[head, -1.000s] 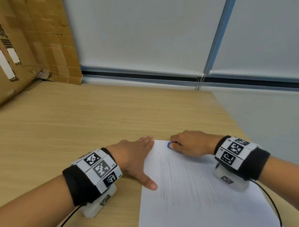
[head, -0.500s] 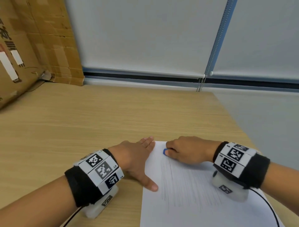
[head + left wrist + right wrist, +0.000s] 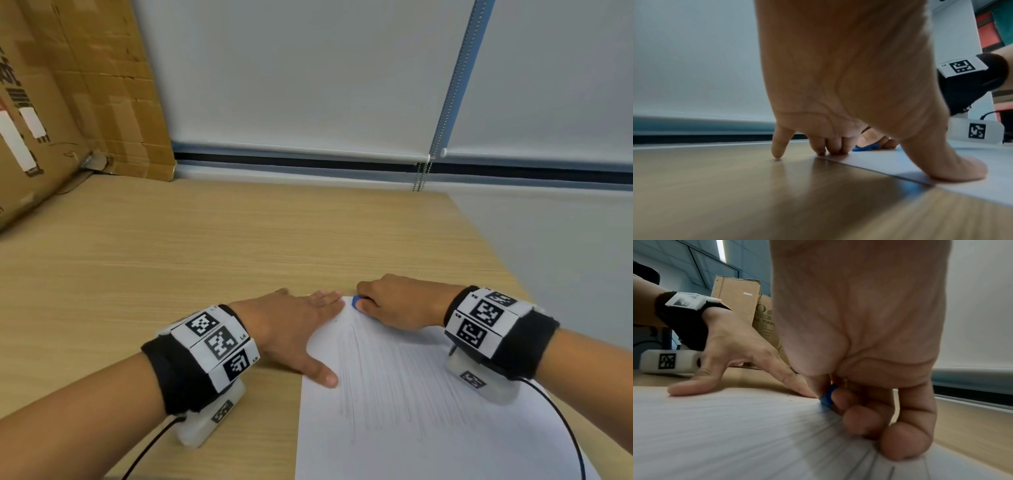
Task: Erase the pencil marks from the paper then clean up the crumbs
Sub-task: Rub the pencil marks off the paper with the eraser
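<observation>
Blue eraser [image 3: 356,303] at the paper's [image 3: 428,428] far left corner, tilted, lower edge on the sheet; long axis hard to judge. Right hand [image 3: 400,301] pinches it between thumb and curled fingers, knuckles up. Pencil marks [image 3: 394,377] run near-to-far. Left hand [image 3: 291,329] lies flat and spread, thumb and fingertips pressing the paper's left edge on the wooden table [image 3: 205,257].

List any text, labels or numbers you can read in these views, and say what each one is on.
"ALL TISS", cut off by the right hand: on the cardboard box in the right wrist view.
Smaller print on that box: too blurred to read.
Print on the big cardboard carton in the head view: cut off, unreadable.
Small characters on the wristbands: too small to read reliably.
Square tags on the bands and the camera housing: code patterns, no words.
Paper: pencil strokes only.
</observation>
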{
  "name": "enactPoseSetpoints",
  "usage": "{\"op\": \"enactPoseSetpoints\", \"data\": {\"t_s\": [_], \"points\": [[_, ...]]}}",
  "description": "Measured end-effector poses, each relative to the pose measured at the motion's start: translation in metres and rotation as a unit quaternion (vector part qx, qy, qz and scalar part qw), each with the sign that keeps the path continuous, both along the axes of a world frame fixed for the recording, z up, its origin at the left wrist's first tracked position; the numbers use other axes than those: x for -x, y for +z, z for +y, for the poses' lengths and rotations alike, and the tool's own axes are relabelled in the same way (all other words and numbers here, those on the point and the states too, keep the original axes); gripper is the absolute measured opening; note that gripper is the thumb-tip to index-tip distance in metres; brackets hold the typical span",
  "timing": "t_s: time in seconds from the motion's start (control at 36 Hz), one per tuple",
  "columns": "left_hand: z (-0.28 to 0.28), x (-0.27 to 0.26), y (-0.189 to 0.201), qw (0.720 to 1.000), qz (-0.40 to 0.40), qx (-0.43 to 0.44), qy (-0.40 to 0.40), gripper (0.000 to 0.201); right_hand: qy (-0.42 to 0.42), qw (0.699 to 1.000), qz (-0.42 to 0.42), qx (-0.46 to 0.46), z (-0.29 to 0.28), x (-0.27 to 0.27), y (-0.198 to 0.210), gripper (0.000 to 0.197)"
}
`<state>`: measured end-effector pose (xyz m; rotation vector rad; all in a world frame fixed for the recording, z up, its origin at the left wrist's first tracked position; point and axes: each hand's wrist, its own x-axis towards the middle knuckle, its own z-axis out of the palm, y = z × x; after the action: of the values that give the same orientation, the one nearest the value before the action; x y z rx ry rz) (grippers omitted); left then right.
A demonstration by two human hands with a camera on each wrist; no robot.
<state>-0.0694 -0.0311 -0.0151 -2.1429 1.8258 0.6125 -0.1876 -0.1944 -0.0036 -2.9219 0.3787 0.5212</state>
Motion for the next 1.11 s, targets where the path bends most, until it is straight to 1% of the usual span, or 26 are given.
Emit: {"op": "enactPoseSetpoints", "data": {"t_s": [0.08, 0.17, 0.31, 0.42, 0.47, 0.58, 0.64, 0.75, 0.83, 0.89, 1.0, 1.06, 1.11], "points": [[-0.001, -0.001, -0.001, 1.0, 0.0, 0.003, 0.0, 0.12, 0.034, 0.999, 0.008, 0.017, 0.012, 0.002, 0.001, 0.023], [-0.002, -0.002, -0.002, 1.0, 0.008, 0.005, 0.001, 0.124, 0.062, 0.998, 0.019, 0.012, 0.02, 0.001, 0.002, 0.024], [-0.003, -0.001, 0.0, 1.0, 0.004, -0.013, 0.009, 0.13, 0.022, 1.0, 0.002, 0.016, 0.003, -0.007, 0.004, 0.025], [-0.003, -0.002, 0.002, 0.999, 0.012, -0.027, 0.013, 0.135, 0.049, 0.998, 0.022, -0.02, 0.013, -0.001, -0.001, 0.026], [-0.003, -0.002, 0.002, 0.999, 0.014, -0.033, 0.013, 0.137, 0.056, 0.998, 0.028, -0.014, 0.012, -0.002, 0.002, 0.029], [-0.004, -0.002, 0.003, 0.999, 0.002, -0.046, 0.012, 0.138, 0.02, 1.0, 0.02, -0.012, -0.001, -0.006, 0.006, 0.03], [-0.004, -0.002, 0.003, 0.999, 0.006, -0.045, 0.017, 0.138, 0.023, 0.999, 0.025, -0.016, 0.004, -0.003, 0.004, 0.03], [-0.003, -0.002, 0.002, 0.999, 0.014, -0.039, 0.023, 0.139, 0.052, 0.997, 0.046, 0.019, 0.019, 0.005, 0.002, 0.028], [-0.002, -0.001, 0.004, 0.999, 0.013, -0.042, 0.022, 0.137, 0.028, 0.998, 0.042, 0.041, 0.008, 0.001, 0.006, 0.031], [-0.002, -0.001, 0.004, 0.999, 0.012, -0.044, 0.022, 0.137, 0.017, 0.999, 0.036, 0.035, 0.004, 0.001, 0.006, 0.032], [-0.002, -0.001, 0.004, 0.999, 0.011, -0.043, 0.024, 0.138, 0.056, 0.996, 0.065, 0.011, 0.023, 0.01, 0.004, 0.032], [-0.002, -0.001, 0.003, 0.999, 0.01, -0.045, 0.023, 0.138, 0.061, 0.995, 0.075, 0.019, 0.025, 0.012, 0.007, 0.033], [-0.002, -0.001, 0.003, 0.999, 0.008, -0.047, 0.021, 0.138, 0.044, 0.997, 0.062, 0.031, 0.016, 0.01, 0.011, 0.031]]}}
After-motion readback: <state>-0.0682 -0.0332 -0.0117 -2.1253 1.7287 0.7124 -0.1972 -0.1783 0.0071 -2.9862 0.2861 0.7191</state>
